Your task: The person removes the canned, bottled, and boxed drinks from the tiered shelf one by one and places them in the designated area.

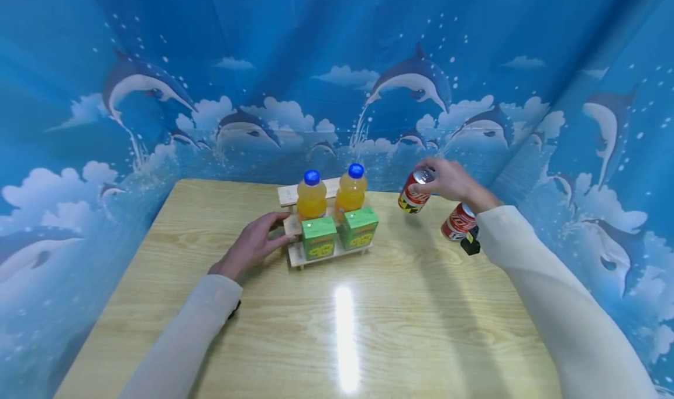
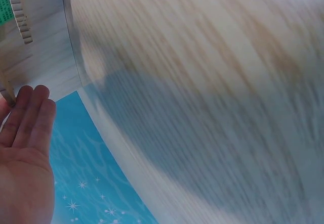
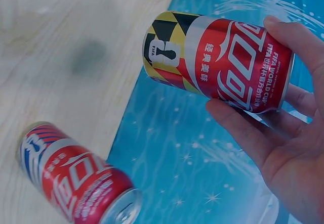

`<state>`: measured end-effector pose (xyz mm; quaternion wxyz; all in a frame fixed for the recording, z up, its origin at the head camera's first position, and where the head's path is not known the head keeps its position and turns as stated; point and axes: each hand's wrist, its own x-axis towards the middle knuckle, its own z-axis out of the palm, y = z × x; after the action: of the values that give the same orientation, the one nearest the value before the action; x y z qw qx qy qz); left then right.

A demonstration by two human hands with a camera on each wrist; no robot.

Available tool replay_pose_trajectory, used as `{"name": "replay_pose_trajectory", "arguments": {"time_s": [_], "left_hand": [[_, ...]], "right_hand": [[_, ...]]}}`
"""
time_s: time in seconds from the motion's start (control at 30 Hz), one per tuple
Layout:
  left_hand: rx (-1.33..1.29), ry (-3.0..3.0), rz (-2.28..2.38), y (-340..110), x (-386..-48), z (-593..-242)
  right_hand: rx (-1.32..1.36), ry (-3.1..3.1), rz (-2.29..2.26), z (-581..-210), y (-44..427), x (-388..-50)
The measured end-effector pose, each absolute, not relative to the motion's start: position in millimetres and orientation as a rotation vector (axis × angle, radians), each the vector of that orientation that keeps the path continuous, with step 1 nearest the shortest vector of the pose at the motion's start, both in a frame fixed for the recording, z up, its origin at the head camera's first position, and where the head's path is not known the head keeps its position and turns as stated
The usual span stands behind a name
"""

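Observation:
A red can (image 1: 414, 193) is held by its top end between the thumb and fingers of my right hand (image 1: 447, 179), raised above the table. The right wrist view shows this can (image 3: 217, 62) tilted, its yellow-and-black end away from the palm of my right hand (image 3: 288, 138). My left hand (image 1: 255, 244) grips the left end of a small stepped wooden rack (image 1: 288, 196); in the left wrist view the fingers of that hand (image 2: 28, 153) are fairly straight against its wood. On the rack, two orange drink bottles (image 1: 312, 197) (image 1: 351, 189) stand behind two green boxes (image 1: 319, 238) (image 1: 359, 229).
Another red can (image 1: 458, 222) stands on the table right of the rack, below my right wrist; the right wrist view shows this second can (image 3: 76, 176) too. A blue dolphin-print curtain (image 1: 326, 65) hangs behind and beside the wooden table (image 1: 295, 329).

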<state>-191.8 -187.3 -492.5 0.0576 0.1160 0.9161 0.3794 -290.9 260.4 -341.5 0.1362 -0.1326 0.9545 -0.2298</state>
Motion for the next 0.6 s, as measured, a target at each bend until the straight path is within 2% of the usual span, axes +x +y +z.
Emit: {"name": "replay_pose_trajectory", "arguments": {"time_s": [0.6], "left_hand": [[0.328, 2.763, 1.168, -185.7, -190.7, -492.6]], "right_hand": [[-0.282, 2.695, -0.67, -373.5, 282.0, -280.5]]}}
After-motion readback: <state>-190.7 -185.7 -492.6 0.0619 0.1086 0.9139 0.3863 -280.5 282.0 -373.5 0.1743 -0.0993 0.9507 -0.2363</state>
